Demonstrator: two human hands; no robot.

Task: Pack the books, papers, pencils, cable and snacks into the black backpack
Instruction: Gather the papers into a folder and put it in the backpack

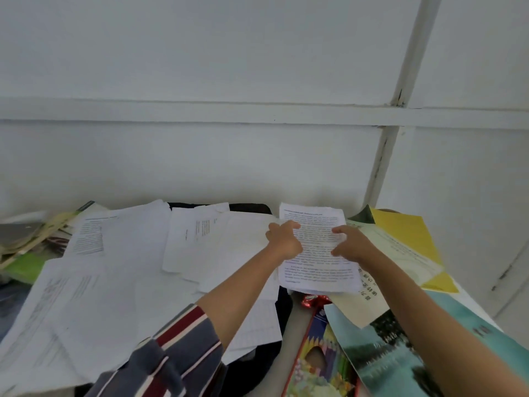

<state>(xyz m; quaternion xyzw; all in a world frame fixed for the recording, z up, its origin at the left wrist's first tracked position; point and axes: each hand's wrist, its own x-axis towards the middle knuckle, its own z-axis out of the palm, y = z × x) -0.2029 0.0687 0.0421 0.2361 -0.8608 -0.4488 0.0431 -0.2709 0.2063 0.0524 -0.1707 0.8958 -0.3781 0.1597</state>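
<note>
Two hands grip one stack [315, 253] of printed sheets at the 1 o'clock area of the table: the left hand [283, 239] curls its fingers round the stack's left edge, and the right hand [353, 243] pinches its right edge between thumb and fingers. Loose papers [114, 282] spread from 9 to 12 o'clock over the black backpack [249, 207], which shows only at 12 o'clock. Books [400, 239] lie at 3 o'clock, with a pencil box [317, 359] and a red snack [312, 300] at 5 o'clock.
</note>
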